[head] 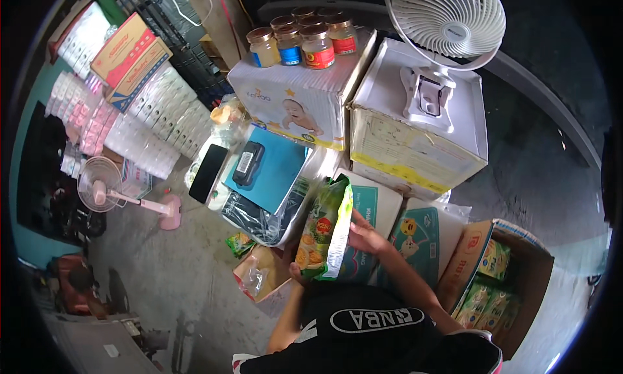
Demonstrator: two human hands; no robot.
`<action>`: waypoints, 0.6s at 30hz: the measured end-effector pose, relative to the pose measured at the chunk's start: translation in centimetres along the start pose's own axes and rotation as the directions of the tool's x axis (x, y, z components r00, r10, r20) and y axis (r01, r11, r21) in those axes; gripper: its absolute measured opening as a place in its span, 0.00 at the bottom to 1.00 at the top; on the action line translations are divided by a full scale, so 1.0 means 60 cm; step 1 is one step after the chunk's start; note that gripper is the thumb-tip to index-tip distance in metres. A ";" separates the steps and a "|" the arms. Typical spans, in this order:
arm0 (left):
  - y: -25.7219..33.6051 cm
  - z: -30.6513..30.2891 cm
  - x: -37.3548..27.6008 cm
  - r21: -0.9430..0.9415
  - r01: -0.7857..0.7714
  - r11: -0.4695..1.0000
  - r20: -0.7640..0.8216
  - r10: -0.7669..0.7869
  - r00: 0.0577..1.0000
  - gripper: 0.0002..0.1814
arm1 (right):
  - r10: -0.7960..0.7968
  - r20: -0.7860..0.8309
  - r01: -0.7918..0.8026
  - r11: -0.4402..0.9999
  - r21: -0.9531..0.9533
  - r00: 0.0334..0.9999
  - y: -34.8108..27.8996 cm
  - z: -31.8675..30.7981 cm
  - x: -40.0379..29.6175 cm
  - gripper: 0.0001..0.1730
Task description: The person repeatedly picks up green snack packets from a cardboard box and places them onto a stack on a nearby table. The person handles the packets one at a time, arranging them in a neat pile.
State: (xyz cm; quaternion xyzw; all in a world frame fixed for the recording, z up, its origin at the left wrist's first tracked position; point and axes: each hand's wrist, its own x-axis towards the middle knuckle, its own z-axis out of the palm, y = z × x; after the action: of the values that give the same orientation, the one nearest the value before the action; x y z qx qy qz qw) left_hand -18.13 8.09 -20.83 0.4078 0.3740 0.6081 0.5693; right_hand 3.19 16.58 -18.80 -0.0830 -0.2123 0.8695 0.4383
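Note:
A green plastic food packet with pictures of round pastries is held upright before my chest. My left hand grips its lower left edge. Around its right side is my right hand, fingers on the pale side panel. Just behind the packet lie a blue folder and a black device bearing a label, on a plastic-wrapped stack. Right of my right forearm, an open cardboard box holds several green packs.
Large cartons carry several glass jars and a white fan. A black phone lies beside the folder. A small open box stands at my left. Farther left are a pink standing fan and stacked paper rolls.

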 end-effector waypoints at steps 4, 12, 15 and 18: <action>0.053 0.057 0.023 0.184 -0.156 0.971 -0.079 0.172 0.982 0.44 | 0.036 0.032 -0.036 0.999 0.015 0.999 -0.010 0.004 -0.006 0.46; 0.003 0.033 -0.001 0.227 -0.169 0.959 -0.222 0.220 0.950 0.45 | 0.063 0.095 -0.071 0.995 0.075 0.993 -0.017 -0.004 -0.007 0.50; -0.005 0.017 -0.030 0.318 -0.207 0.925 -0.178 0.272 0.946 0.50 | 0.068 0.119 -0.078 0.994 0.082 0.991 -0.020 0.000 -0.012 0.52; 0.002 0.036 -0.055 0.405 -0.169 0.899 -0.146 0.246 0.958 0.57 | 0.042 0.157 -0.053 0.996 0.070 0.987 -0.019 -0.001 -0.012 0.52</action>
State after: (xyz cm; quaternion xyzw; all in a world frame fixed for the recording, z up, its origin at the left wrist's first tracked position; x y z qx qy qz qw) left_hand -16.09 4.79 -20.12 0.4890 0.4945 0.6161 0.3698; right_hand 4.45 16.62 -18.38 -0.0041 -0.2116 0.8908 0.4022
